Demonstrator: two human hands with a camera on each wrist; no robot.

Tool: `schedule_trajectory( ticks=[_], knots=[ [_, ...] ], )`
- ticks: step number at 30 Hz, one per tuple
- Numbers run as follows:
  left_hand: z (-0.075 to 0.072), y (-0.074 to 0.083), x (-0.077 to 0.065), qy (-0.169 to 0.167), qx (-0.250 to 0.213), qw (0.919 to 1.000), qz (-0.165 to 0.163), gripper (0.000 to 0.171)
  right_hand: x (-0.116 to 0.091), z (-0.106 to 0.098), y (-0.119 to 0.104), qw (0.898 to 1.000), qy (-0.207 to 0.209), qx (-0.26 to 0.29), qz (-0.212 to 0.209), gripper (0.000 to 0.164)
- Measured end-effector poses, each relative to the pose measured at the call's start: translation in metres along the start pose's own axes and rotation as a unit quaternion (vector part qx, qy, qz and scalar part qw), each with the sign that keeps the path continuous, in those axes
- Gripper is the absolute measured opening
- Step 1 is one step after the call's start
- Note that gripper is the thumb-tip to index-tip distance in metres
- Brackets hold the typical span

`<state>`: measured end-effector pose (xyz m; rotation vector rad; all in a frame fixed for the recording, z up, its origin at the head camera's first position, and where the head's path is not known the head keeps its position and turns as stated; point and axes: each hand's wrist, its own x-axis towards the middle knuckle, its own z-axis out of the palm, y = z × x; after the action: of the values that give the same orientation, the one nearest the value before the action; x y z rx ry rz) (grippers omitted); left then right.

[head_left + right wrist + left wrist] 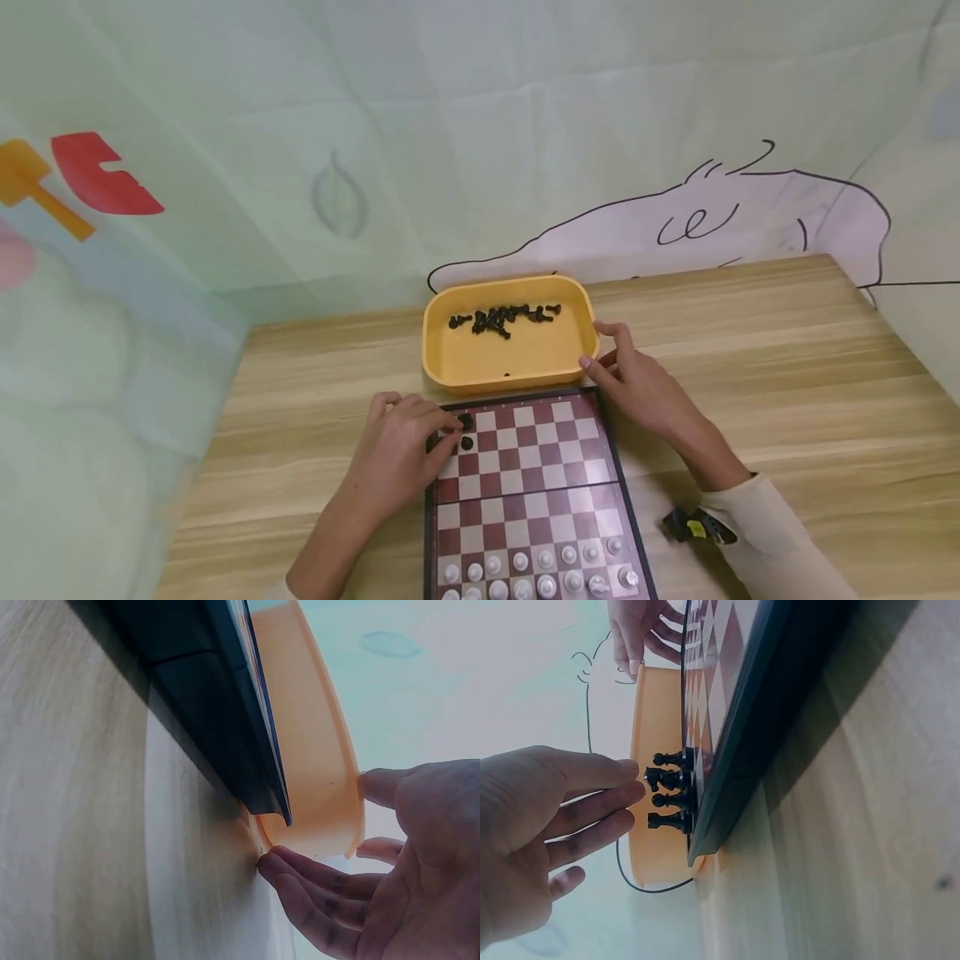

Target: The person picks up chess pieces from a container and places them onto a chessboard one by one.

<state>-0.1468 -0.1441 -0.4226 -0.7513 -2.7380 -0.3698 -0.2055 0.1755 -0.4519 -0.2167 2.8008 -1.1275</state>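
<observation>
My left hand is over the far left corner of the chessboard, thumb and fingertips close together beside the black chess pieces. In the left wrist view its fingertips are right at the top of a black knight. Alongside the knight stand a black rook and two black pawns. My right hand rests at the near right corner of the yellow tray. Its thumb and index finger touch the tray's rim, and in the right wrist view the other fingers hang loosely low beside it.
Several black chess pieces lie loose in the tray, which sits against the board's far edge. White chess pieces stand in two rows at the near end. A dark strap is by the right sleeve. Printed cloth hangs behind the table.
</observation>
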Motion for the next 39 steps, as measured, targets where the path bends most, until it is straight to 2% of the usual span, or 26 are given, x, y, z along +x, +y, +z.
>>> schedule_trajectory(
  ticks=[5,20,30,39],
  knots=[
    [-0.004,-0.002,0.003,0.011,0.006,0.9999,-0.002,0.013,0.0,0.0,0.0,1.0,0.002,0.0,0.001,0.066],
    [-0.024,-0.01,0.02,0.056,-0.006,0.9978,-0.036,0.013,0.0,-0.001,-0.003,1.0,-0.003,-0.001,0.003,0.067],
    [-0.032,-0.016,0.035,0.088,-0.02,0.9956,-0.027,0.009,-0.001,0.0,-0.003,1.0,-0.001,0.001,0.002,0.065],
    [-0.035,-0.024,0.047,0.096,-0.018,0.9949,-0.027,0.01,-0.002,0.002,-0.003,1.0,-0.006,-0.002,0.01,0.07]
  ],
)
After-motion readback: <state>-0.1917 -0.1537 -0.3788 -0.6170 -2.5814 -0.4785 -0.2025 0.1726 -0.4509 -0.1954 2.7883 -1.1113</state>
